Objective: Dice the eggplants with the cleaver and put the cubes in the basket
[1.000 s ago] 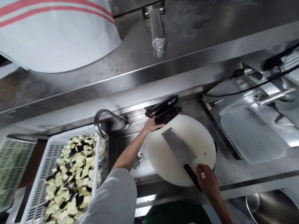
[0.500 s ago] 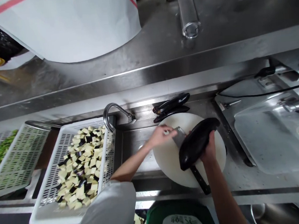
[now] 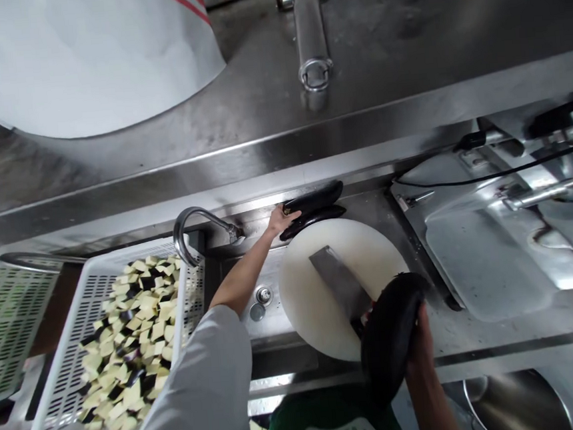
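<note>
My left hand (image 3: 281, 221) is at the stem end of a dark eggplant (image 3: 315, 199) behind the cutting board, its fingers closed round that end. A second eggplant (image 3: 314, 220) lies just in front of it. In my right hand (image 3: 421, 344) is a large eggplant (image 3: 394, 339), tilted over the board's near right edge. A cleaver (image 3: 340, 280) lies across the round white cutting board (image 3: 304, 307). Its handle is mostly hidden behind the held eggplant, and I cannot tell whether my right fingers touch it.
Left of the sink (image 3: 265, 317), a white basket (image 3: 91, 272) holds eggplant chunks (image 3: 132, 342). A curved faucet (image 3: 182, 231) stands beside it. Another basket (image 3: 15, 319) is farther left. A steel shelf (image 3: 257, 104) runs above, and a metal pot (image 3: 518, 402) sits low on the right.
My left hand has moved from above the cleaver blade to the eggplants at the back. My right hand has brought its eggplant down closer to me, uncovering more of the blade.
</note>
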{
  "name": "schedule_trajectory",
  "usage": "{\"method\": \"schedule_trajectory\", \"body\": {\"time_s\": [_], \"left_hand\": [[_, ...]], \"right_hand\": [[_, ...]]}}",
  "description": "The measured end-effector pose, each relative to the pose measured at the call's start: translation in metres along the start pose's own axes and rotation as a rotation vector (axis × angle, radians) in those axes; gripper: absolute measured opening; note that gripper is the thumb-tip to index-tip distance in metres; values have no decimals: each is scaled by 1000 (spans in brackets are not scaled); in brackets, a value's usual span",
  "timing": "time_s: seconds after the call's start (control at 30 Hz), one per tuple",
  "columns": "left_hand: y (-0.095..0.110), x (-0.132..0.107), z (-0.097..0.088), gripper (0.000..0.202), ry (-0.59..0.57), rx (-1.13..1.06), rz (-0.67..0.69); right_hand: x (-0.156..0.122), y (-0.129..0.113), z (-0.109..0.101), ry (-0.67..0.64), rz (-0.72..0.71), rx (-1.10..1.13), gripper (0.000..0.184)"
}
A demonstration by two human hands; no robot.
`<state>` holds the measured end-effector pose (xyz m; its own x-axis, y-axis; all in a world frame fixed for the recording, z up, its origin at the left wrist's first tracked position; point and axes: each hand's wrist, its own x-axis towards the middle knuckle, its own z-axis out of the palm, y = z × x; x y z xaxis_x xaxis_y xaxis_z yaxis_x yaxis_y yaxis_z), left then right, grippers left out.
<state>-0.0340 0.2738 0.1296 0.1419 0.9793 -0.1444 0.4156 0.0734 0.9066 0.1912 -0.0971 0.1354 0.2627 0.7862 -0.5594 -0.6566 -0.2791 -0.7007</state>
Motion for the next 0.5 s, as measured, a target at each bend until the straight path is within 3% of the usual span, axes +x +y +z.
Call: {"method": "schedule_trajectory", "body": {"time_s": [0.1,0.23,0.3,0.37,0.43,0.5], "left_hand": [[17,-40,-35,52,28,-51,-13],[17,-148,-98,53,163,-209,80],[5,-213,-126,57,333,-414,89],[-11,-277,-144,53,604,-615,78],[-28,-336,-151,47,840,-730,65],[-42,-390,-148,42,972,-761,50]], "right_hand": [[-8,-6,-2,-45,-44,13,76],[-15,-13,6,-109,-14,115,74],[-16,-14,13,-162,42,135,71],[-16,-14,24,-227,121,129,66],[-14,-11,36,-304,226,113,64],[-13,-4,49,-401,328,79,70]]}}
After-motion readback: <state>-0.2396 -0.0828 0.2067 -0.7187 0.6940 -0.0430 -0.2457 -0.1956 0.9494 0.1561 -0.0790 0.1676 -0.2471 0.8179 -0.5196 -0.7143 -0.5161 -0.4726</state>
